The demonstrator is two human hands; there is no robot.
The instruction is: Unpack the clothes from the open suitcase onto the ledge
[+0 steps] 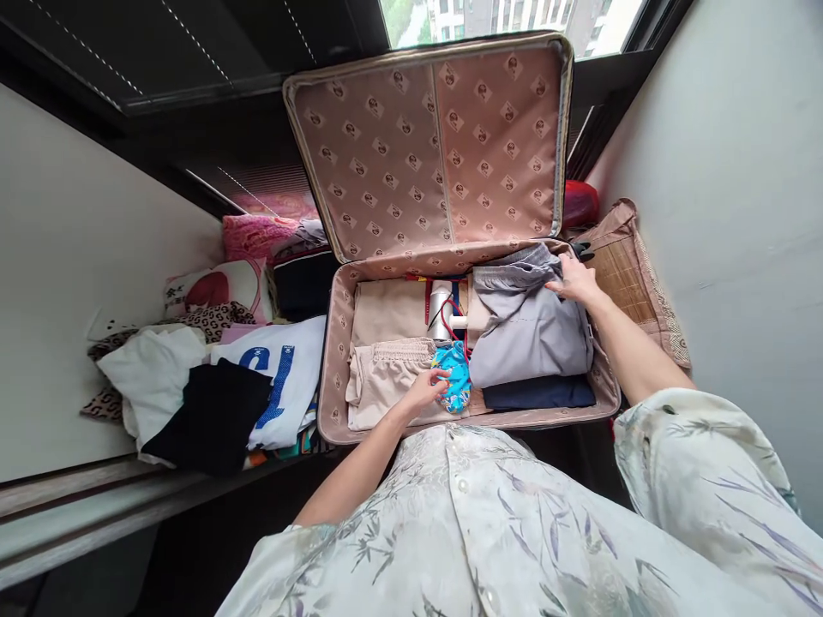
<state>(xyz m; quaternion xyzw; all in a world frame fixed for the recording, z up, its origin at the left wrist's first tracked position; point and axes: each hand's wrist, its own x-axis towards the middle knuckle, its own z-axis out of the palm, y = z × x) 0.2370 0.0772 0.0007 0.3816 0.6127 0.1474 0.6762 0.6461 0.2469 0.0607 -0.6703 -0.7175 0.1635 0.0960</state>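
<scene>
An open suitcase with a pink printed lining lies before me, packed with folded clothes. My right hand is closed on the waistband of grey trousers, which lie folded on the suitcase's right side. Over a bright blue patterned cloth item near the middle rests my left hand, its fingers slightly apart. Beige shorts with an elastic waist lie left of that hand. Behind the blue item is a silver hair dryer or similar appliance with a red cord; its exact kind is unclear.
Left of the suitcase are piled clothes, including a white shirt with blue print and a black garment. The raised lid leans toward the window. A folded woven mat stands by the right wall.
</scene>
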